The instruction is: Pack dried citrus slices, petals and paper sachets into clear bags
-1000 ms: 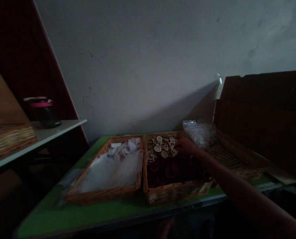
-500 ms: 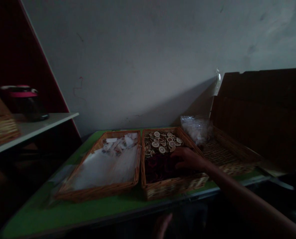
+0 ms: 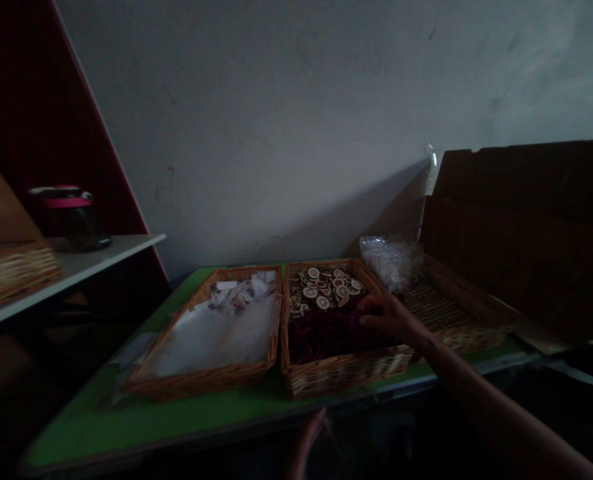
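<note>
I see a green-topped table [image 3: 76, 440] carrying a rectangular woven wicker basket [image 3: 346, 377]. Right hand [image 3: 389, 319] lies loosely curled on dark red dried pieces [image 3: 321, 340] in that basket, pinch unclear, just below round dried citrus slices [image 3: 321, 287]. Left hand [image 3: 306, 443] is dim below the table edge, state unclear.

Probably a small craft workroom, though it's dim: wicker trays [image 3: 346, 377] of dried citrus slices [image 3: 321, 287] on a green table [image 3: 86, 427].
</note>
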